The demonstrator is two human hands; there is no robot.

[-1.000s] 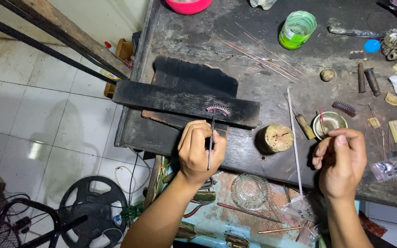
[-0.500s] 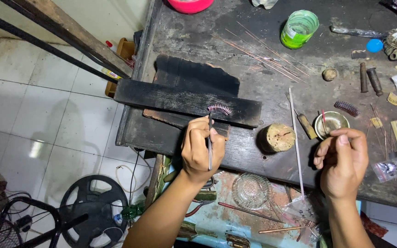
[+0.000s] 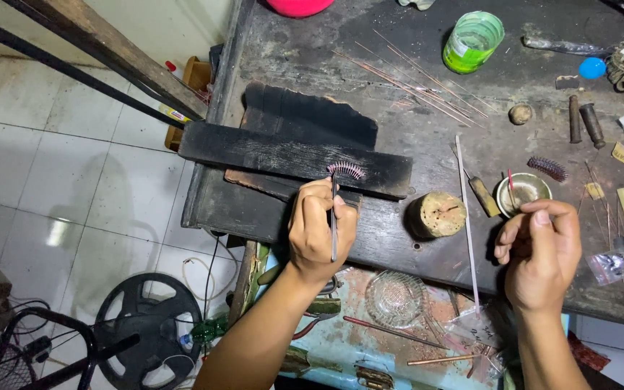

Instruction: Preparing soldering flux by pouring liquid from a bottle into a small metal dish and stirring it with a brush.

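A: Where is the left hand (image 3: 319, 231)?

B: At centre frame, its grip closed on tweezers (image 3: 334, 224) whose tip meets a small coil (image 3: 346, 170) lying on the black board (image 3: 290, 155).

A: And the right hand (image 3: 539, 253)?

B: Lower right, fingers pinched on a thin red-tipped stick (image 3: 510, 184) that reaches into a small metal bowl (image 3: 523, 193). A wooden stub (image 3: 436, 214) stands between both hands on the dark surface (image 3: 399, 79).
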